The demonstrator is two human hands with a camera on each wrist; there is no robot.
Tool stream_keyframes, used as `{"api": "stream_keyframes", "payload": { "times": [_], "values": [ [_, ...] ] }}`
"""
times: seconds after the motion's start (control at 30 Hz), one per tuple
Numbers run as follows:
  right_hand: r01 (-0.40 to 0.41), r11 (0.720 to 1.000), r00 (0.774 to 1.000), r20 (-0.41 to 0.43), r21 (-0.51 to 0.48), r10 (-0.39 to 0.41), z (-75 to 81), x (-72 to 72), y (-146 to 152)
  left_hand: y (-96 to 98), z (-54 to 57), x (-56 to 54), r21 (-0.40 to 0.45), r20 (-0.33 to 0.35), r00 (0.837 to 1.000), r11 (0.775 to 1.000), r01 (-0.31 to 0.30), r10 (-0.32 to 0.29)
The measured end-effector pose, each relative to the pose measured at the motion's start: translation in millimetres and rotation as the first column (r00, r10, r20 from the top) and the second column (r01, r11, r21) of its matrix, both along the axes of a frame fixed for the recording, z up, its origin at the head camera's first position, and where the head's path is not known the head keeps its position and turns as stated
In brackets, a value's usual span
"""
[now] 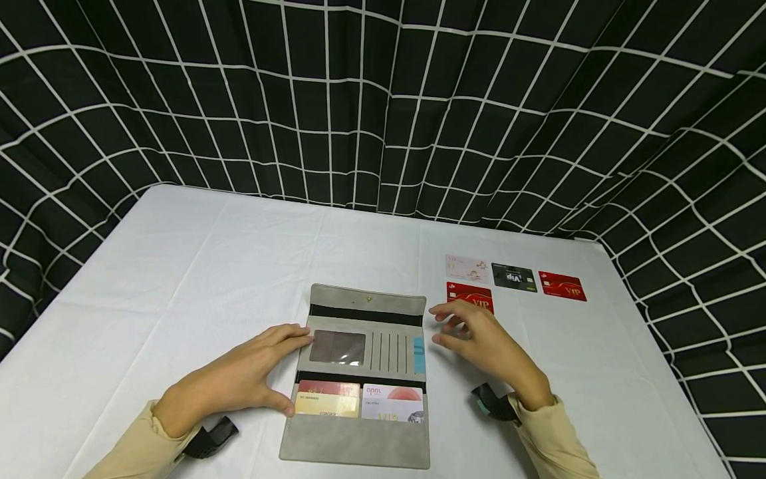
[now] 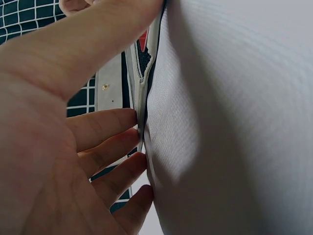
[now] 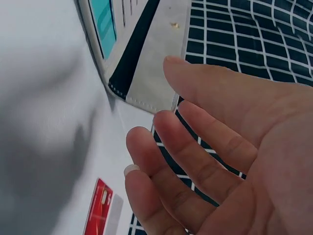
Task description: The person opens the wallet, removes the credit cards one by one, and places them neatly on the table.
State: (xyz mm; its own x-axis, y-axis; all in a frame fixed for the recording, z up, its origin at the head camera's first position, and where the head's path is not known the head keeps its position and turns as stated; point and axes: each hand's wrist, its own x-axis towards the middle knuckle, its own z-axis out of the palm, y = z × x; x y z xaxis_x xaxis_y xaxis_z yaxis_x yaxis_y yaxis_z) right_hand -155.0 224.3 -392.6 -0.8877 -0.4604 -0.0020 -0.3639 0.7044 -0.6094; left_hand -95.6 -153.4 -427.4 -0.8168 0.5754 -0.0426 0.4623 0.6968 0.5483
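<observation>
A grey wallet [image 1: 353,440] lies unfolded on the white table, its long flap at the far end. Two stacks of cards fill its near pockets: a yellow card [image 1: 326,404] over a red one on the left, an "april" card [image 1: 392,392] behind a pale VIP card on the right. A blue card [image 1: 419,355] shows in a slot at the right side. My left hand [image 1: 239,376] rests along the wallet's left edge, fingertips and thumb touching it. Just off the right edge hovers my right hand [image 1: 487,342], fingers loosely bent and holding nothing.
Right of the wallet's far end lie a pink card [image 1: 467,268], a black Vip card [image 1: 514,277] and a red VIP card [image 1: 562,285] in a row. Another red VIP card [image 1: 469,293] is partly hidden by my right hand. A black gridded curtain [image 1: 335,100] surrounds the table.
</observation>
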Motion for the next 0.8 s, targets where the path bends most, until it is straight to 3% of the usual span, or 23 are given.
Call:
{"api": "stream_keyframes", "payload": {
  "times": [0.27, 0.5, 0.8],
  "values": [
    [-0.061, 0.998, 0.995, 0.082, 0.012, 0.06, -2.2, 6.2, -7, 0.1, -0.3, -0.1, -0.001, -0.004, 1.0, 1.0, 0.001, -0.001],
    [-0.157, 0.984, 0.985, 0.087, 0.086, 0.15, -4.9, 9.8, -12, -0.1, -1.0, -0.4, -0.006, -0.012, 1.0, 1.0, 0.007, -0.007],
    [-0.186, 0.975, 0.98, 0.102, 0.123, 0.174, -7.6, 13.3, -19, -0.7, -1.9, 0.0, -0.004, -0.016, 1.0, 1.0, 0.009, -0.009]
  ]
}}
